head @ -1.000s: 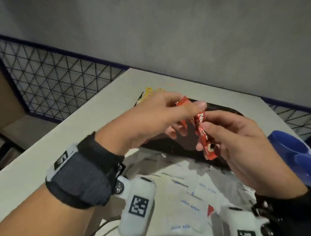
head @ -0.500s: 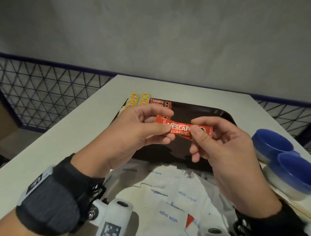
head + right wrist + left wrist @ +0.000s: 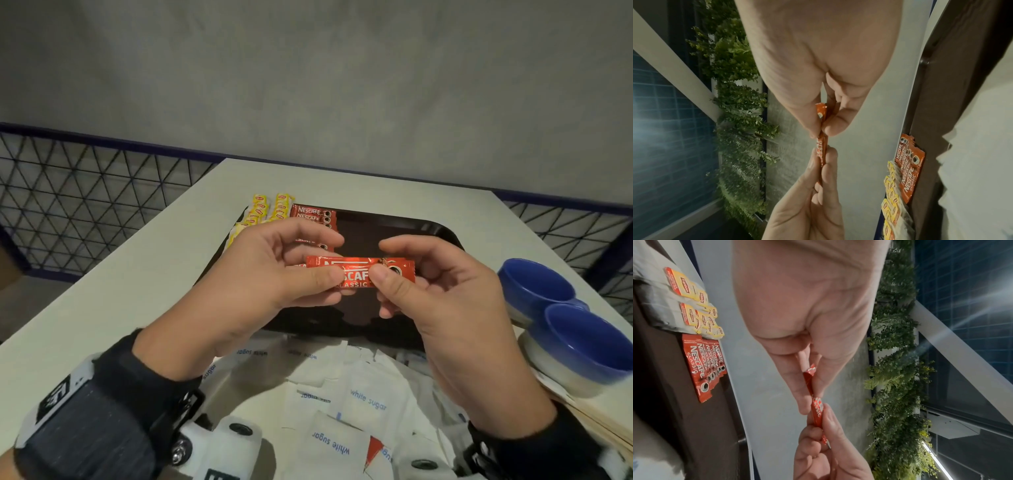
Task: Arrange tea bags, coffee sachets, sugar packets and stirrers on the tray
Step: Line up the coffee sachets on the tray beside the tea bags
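Both hands hold one red coffee sachet (image 3: 356, 270) level above the dark tray (image 3: 404, 226). My left hand (image 3: 274, 270) pinches its left half between thumb and fingers, and my right hand (image 3: 428, 277) pinches its right end. The same sachet (image 3: 817, 408) shows edge-on in the left wrist view, and as a thin strip (image 3: 822, 146) in the right wrist view. Several coffee sachets (image 3: 313, 217) lie stacked at the tray's far left, beside rows of yellow tea bags (image 3: 267, 210).
A heap of white sugar packets (image 3: 342, 401) lies on the table in front of the tray. Two blue bowls (image 3: 565, 322) stand at the right edge. A wire mesh fence (image 3: 85, 198) borders the table on the left and right.
The sachet has turned from upright to level between my hands. The hands have sunk lower in view, closer to me, uncovering the tea bags and stacked sachets on the tray.
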